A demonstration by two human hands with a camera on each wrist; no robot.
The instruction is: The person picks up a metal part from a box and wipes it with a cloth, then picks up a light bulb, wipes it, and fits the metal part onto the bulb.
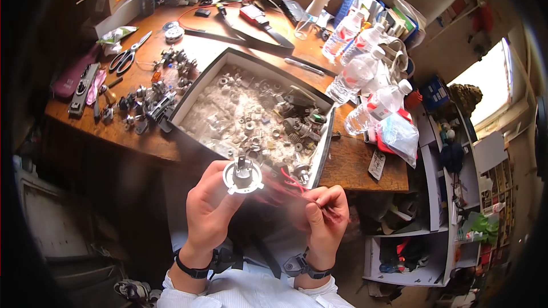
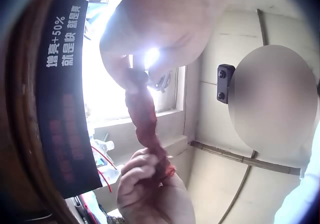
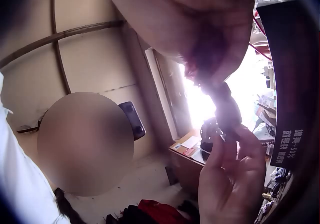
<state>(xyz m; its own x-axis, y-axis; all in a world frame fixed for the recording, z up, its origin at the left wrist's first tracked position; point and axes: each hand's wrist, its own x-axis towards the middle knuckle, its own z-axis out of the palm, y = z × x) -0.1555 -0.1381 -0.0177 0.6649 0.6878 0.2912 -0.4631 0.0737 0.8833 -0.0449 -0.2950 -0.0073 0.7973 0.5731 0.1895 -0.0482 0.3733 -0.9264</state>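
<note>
My left hand (image 1: 208, 205) holds a headlight bulb (image 1: 244, 180) with a round metal flange, its terminal prongs pointing up. The right hand (image 1: 326, 211) pinches one end of a dark red cloth (image 1: 335, 214). Stretched and twisted, the cloth (image 2: 142, 115) runs between both hands in the left wrist view, its other end at the left fingers. In the head view its middle is blurred. Both hands are just in front of a shallow box (image 1: 211, 153) full of dusty small parts. In the right wrist view the left hand (image 3: 231, 179) grips the bulb's end beneath the cloth.
The box sits at the front edge of the wooden table (image 1: 365, 162). Left of it lie several metal bulb parts (image 1: 149, 101) and scissors (image 1: 129, 55). Plastic bottles (image 1: 357, 74) stand to the right. An open shelf (image 1: 408, 259) is below right.
</note>
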